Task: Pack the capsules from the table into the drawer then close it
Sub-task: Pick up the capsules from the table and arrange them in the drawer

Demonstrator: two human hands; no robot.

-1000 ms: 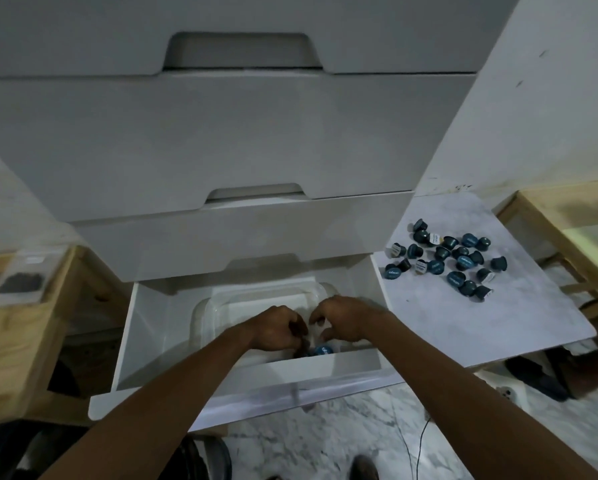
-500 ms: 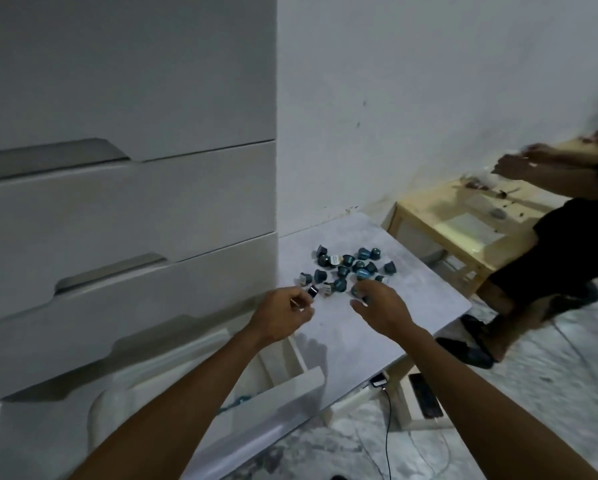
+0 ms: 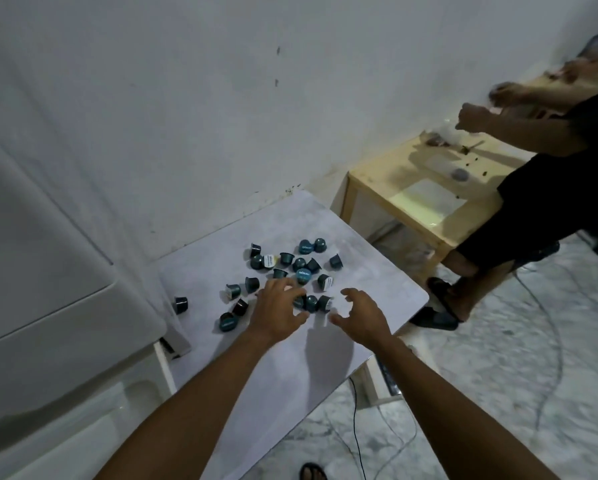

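Several dark teal capsules (image 3: 299, 268) lie scattered on the pale grey table (image 3: 367, 271). One capsule (image 3: 181, 304) lies apart near the table's left edge. My left hand (image 3: 277, 308) hovers over the near side of the pile, fingers spread, touching or just above a few capsules. My right hand (image 3: 361, 315) is open beside it on the right, fingers curled toward the same capsules. The open drawer (image 3: 145, 393) shows at lower left, with only its white corner in view.
The white drawer cabinet (image 3: 48, 271) fills the left. A white wall is behind the table. Another person (image 3: 533, 188) sits at a wooden table (image 3: 412, 195) on the right, feet near my table's corner. Cables cross the marble floor (image 3: 498, 393).
Both hands left the drawer and moved right to the table. They now reach over the near part of the capsule pile, and my view has swung right.
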